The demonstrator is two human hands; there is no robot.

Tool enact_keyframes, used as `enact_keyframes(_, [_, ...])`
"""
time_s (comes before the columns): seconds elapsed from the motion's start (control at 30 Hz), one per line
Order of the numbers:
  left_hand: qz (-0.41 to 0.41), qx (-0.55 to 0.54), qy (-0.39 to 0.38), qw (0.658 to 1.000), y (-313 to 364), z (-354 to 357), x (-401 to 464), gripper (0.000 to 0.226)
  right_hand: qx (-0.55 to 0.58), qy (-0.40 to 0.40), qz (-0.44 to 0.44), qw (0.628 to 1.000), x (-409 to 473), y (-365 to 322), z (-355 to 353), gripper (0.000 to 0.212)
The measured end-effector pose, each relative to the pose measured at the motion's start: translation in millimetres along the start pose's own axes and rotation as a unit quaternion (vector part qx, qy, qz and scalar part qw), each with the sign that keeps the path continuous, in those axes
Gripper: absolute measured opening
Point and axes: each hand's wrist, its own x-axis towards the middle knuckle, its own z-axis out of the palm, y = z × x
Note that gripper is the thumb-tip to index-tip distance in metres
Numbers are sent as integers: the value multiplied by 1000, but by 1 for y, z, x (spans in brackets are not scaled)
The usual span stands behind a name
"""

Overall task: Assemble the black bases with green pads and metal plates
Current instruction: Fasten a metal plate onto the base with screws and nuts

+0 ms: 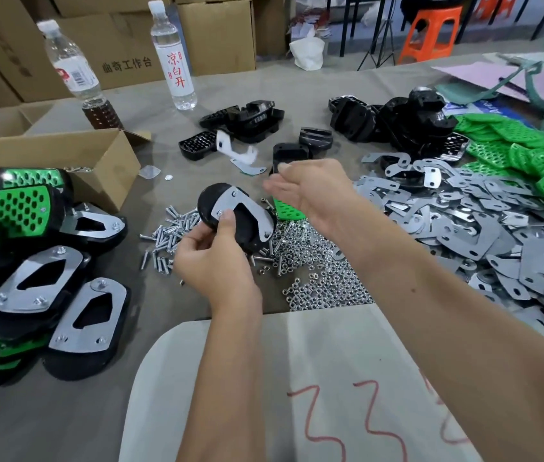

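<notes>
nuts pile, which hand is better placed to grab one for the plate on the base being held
Right. The right hand is open and holds nothing, hovering just above the nuts pile. The left hand grips the black base with its metal plate, so it is occupied.

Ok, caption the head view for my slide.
Left hand grips a black base with metal plate; open right hand hovers above screws and nuts.

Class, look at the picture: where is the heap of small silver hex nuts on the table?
In the head view, the heap of small silver hex nuts lies centre, under the right forearm, between the pile of silver screws and the flat grey metal plates.
</notes>
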Motion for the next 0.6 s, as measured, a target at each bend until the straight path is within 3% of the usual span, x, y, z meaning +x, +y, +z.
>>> enact_keyframes(0.1, [-22,-6,-32,999,1,4,-5,24,-189,103,-87,973,-5,6,-23,14])
enact_keyframes(0.13, [-28,-4,-47,998,1,6,-7,23,-290,153,-143,934,-6,7,-37,14])
enact_keyframes(0.2, [-39,3,-87,995,-2,10,-13,17,-507,231,-217,802,-7,6,-68,16])
enact_keyframes(0.23, [-45,8,-109,993,-3,12,-18,16,-606,242,-213,727,-8,5,-82,23])
enact_keyframes(0.27, [-51,11,-130,990,-4,14,-21,16,-675,229,-183,677,-7,5,-94,33])
enact_keyframes(0.3, [-59,14,-149,987,-5,16,-26,16,-711,206,-141,658,-7,4,-103,41])
enact_keyframes(0.37, [-69,24,-169,983,-8,19,-32,16,-723,182,-99,659,-8,1,-112,40])
enact_keyframes(0.47, [-74,33,-170,982,-9,20,-35,17,-715,206,-154,650,-9,-2,-116,12])
enact_keyframes(0.5, [-73,33,-172,982,-9,20,-35,17,-714,214,-171,645,-10,-2,-118,13])
enact_keyframes(0.6, [-74,34,-173,982,-10,19,-35,19,-680,210,-183,678,-14,-5,-131,13])
